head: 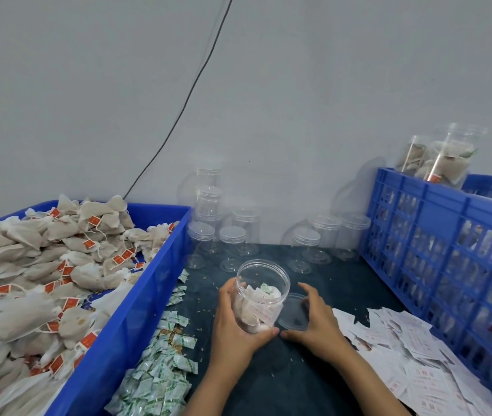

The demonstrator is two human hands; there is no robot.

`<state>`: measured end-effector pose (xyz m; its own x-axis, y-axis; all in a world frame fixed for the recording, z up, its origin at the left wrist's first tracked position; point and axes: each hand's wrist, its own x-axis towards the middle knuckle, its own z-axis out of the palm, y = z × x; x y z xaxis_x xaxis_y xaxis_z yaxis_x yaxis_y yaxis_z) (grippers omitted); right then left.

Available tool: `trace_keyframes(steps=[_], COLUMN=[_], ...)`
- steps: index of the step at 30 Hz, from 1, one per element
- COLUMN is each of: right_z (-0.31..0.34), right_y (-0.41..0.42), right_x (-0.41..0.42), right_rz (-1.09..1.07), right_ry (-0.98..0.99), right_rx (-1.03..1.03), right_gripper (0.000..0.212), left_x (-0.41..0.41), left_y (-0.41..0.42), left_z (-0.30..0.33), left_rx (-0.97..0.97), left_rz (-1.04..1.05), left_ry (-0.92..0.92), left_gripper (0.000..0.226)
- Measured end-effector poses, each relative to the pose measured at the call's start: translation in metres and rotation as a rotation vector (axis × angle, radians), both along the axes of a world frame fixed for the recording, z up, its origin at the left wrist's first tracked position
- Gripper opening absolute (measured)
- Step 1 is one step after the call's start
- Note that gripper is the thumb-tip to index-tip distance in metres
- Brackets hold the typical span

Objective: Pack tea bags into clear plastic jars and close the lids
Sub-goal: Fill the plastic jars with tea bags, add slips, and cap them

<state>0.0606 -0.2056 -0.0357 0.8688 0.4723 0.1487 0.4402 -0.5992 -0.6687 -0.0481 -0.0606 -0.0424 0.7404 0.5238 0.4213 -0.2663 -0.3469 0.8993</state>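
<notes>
One open clear jar (259, 295), part filled with tea bags, stands on the dark surface (283, 376). The left hand (232, 322) wraps its side, fingers curled around it; the right hand (313, 319), fingers spread, cups one clear lid (294, 312) lying just right of the jar. Left of the jar sits one blue tub (136, 319) heaped with tea bags (37, 259). Behind the jar stand roughly eight empty lidded jars (232, 244). Right of it stands one blue crate (436, 235).

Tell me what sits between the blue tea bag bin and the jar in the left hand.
Head view: small green-and-white sachets strewn on the dark table beside the bin, then bare tabletop up to the jar.
</notes>
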Motion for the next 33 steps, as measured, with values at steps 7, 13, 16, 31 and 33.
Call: trace_keyframes(steps=[7, 13, 16, 31, 33], right_z=[-0.006, -0.007, 0.000, 0.058, 0.056], right_y=[0.005, 0.007, 0.000, -0.028, -0.020], right_x=[0.002, -0.001, -0.005, -0.033, -0.040], right_rz=[-0.065, -0.030, 0.062, 0.284, 0.309], right_ry=[-0.087, -0.056, -0.050, -0.095, -0.104], right_rx=[-0.009, 0.056, 0.194, 0.547, 0.580], right_gripper=[0.111, 0.101, 0.108, 0.122, 0.111], left_x=[-0.002, -0.003, -0.002, -0.005, -0.006], left_y=[-0.001, -0.002, -0.002, 0.000, -0.001], left_z=[0.001, 0.003, 0.002, 0.001, 0.002], left_rx=[0.022, 0.048, 0.069, 0.322, 0.391], left_rz=[0.020, 0.046, 0.061, 0.206, 0.187], left_ry=[0.014, 0.018, 0.019, 0.014, 0.007], left_gripper=[0.098, 0.099, 0.099, 0.100, 0.100])
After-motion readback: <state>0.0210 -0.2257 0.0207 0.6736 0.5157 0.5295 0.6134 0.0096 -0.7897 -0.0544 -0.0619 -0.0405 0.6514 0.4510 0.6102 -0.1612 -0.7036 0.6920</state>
